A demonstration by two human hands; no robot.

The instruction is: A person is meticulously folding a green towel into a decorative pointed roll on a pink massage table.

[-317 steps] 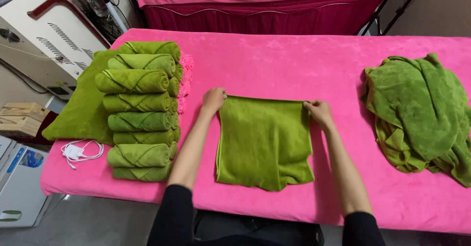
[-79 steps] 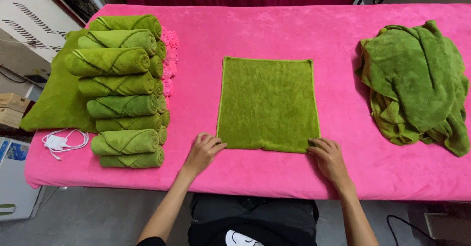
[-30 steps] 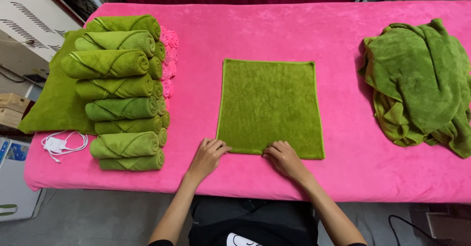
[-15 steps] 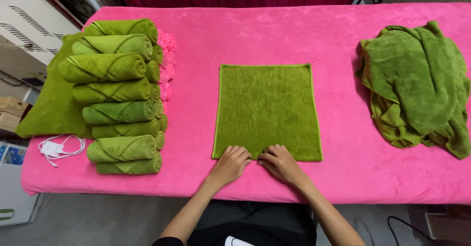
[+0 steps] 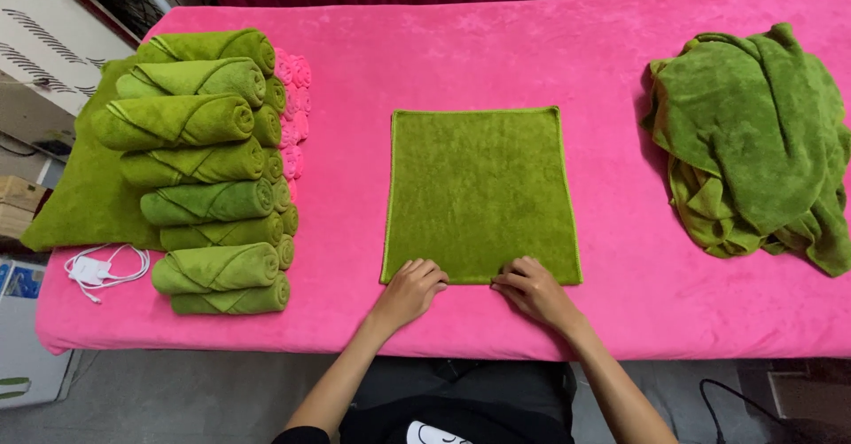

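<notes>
A green towel [image 5: 479,187], folded into a flat rectangle, lies in the middle of the pink-covered table [image 5: 496,54]. My left hand [image 5: 409,289] rests on its near edge left of centre, fingers curled onto the hem. My right hand [image 5: 532,289] sits on the same edge right of centre, fingertips pinching the hem. Both hands are close together at the table's front.
Several rolled green towels [image 5: 199,169] are stacked at the left over a flat green towel [image 5: 75,196], with pink rolled cloths [image 5: 292,107] behind. A loose heap of green towels [image 5: 753,143] lies at the right. A white charger with cable [image 5: 93,271] lies at the front left corner.
Earlier my hands were apart at the towel's near corners. They have slid inward along the near edge and now sit close together near its middle.
</notes>
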